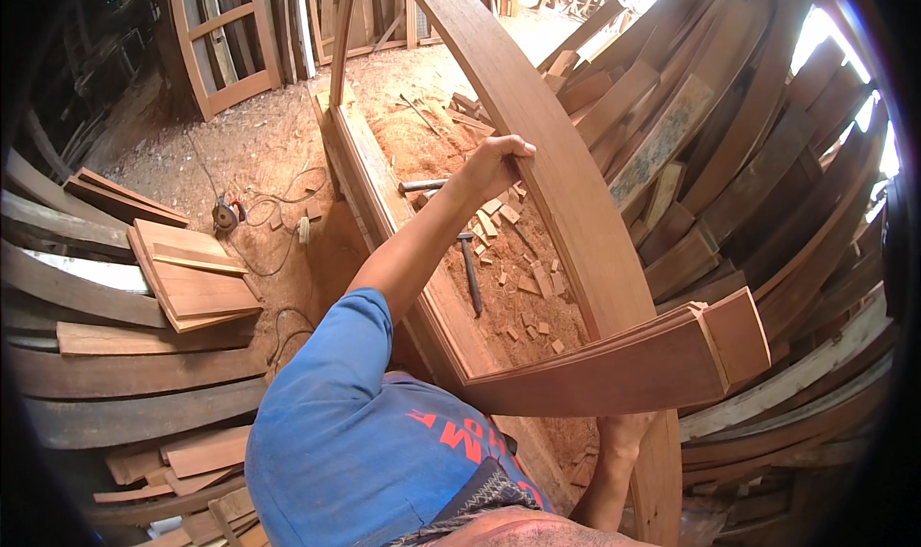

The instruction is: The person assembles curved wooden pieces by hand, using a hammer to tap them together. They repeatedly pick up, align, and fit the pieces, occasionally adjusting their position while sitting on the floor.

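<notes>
A large wooden frame lies across the view. My left hand is closed around the inner edge of its long, wide plank, thumb lying on the face. At the near end a thick crosspiece spans the frame and sticks out past the long plank. Just below that crosspiece is my right hand, beside the plank's near end; its fingers are hidden. The opposite long rail runs along the frame's left side. Inside the frame are a black-handled hammer and a second hammer.
Small wood offcuts and sawdust lie inside the frame. A corded power tool rests on the floor at left, its cable looped nearby. Stacked boards line the left and right. A panelled wooden frame stands at the back.
</notes>
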### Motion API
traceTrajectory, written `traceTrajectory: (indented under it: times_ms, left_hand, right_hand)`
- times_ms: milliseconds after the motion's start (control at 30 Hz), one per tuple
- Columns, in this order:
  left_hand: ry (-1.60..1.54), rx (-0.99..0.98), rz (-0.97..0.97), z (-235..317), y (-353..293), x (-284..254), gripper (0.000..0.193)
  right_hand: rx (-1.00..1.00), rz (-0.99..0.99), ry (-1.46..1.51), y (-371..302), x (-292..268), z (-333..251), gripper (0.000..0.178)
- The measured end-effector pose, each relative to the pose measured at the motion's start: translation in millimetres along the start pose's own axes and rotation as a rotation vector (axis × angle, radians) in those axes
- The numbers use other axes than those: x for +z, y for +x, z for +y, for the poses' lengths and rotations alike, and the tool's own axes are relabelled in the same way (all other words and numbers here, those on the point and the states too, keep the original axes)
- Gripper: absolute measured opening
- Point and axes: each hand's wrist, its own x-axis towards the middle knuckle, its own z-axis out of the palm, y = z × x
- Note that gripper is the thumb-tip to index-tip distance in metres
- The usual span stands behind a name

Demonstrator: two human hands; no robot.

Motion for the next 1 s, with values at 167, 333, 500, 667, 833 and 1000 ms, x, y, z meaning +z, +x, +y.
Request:
traceTrajectory:
  times_ms: [167,333,500,667,833,1000]
  left_hand:
    - [-0.080,0.012,-0.082,17.0,12.8,10.0,0.038]
    - [-0.101,0.113,-0.135,19.0,34.7,5.0,0.064]
    - [-0.173,0.114,-0.212,24.7,55.3,4.8,0.068]
    - [-0.231,0.143,-0.239,30.1,71.1,13.3,0.067]
    - [-0.316,0.217,-0.339,37.1,86.8,23.6,0.064]
    - [-0.364,0.241,-0.387,42.5,99.5,20.1,0.063]
  right_hand:
    - [0.058,0.081,0.182,7.6,5.1,4.2,0.034]
    - [0.229,0.166,0.626,14.9,5.9,3.6,0.037]
    - [0.275,0.292,0.842,44.0,-10.7,-1.1,0.039]
    - [0.220,0.341,0.707,71.0,-32.0,0.5,0.042]
    - [0.104,0.405,0.188,116.4,-51.2,6.9,0.045]
    - [0.101,0.430,-0.336,142.3,-60.4,11.2,0.049]
